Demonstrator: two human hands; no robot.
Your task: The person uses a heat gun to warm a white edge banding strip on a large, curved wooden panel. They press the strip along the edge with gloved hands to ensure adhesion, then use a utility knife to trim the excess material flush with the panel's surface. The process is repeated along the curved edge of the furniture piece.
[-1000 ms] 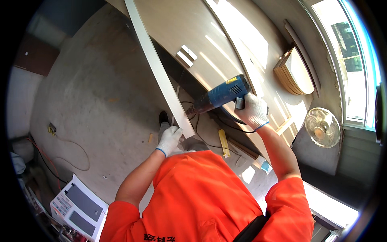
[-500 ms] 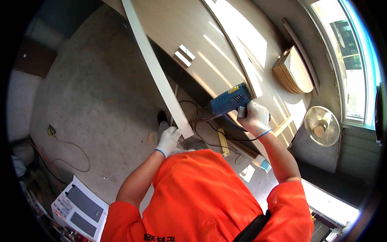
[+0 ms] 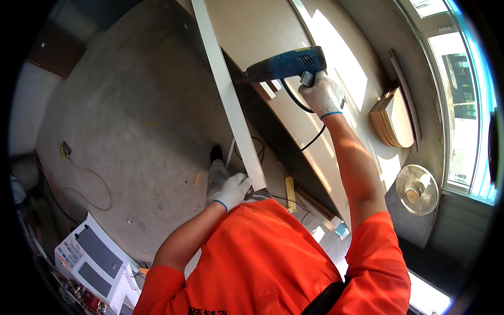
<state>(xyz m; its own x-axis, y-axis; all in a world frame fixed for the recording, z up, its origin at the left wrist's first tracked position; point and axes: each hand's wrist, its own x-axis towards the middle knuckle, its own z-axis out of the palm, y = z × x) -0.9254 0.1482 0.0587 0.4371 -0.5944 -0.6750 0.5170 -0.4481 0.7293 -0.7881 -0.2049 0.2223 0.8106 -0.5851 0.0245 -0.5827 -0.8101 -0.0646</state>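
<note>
In my right hand [image 3: 324, 95] is a blue heat gun [image 3: 291, 63], gripped by its handle in a white knit glove. Its dark nozzle points left and sits close to the right edge of a long, narrow pale board [image 3: 226, 89]. My gloved left hand [image 3: 231, 191] is at the near end of that board, its fingers curled against the left edge. From the gun's handle a black cord [image 3: 314, 137] hangs down over the large tan panel [image 3: 310, 131] on the right. Partly behind the nozzle lie small white blocks [image 3: 268, 90].
Curved wood pieces [image 3: 391, 118] are stacked at the right, near a round fan [image 3: 417, 189] and a window. A yellow strip [image 3: 290, 194] and looped cable lie below the panel. An open white carton [image 3: 97, 262] stands at lower left; a cord [image 3: 107, 194] crosses the floor.
My right hand has carried the heat gun away from me, up along the board, its nozzle now farther from the near end. The left hand stays by that end.
</note>
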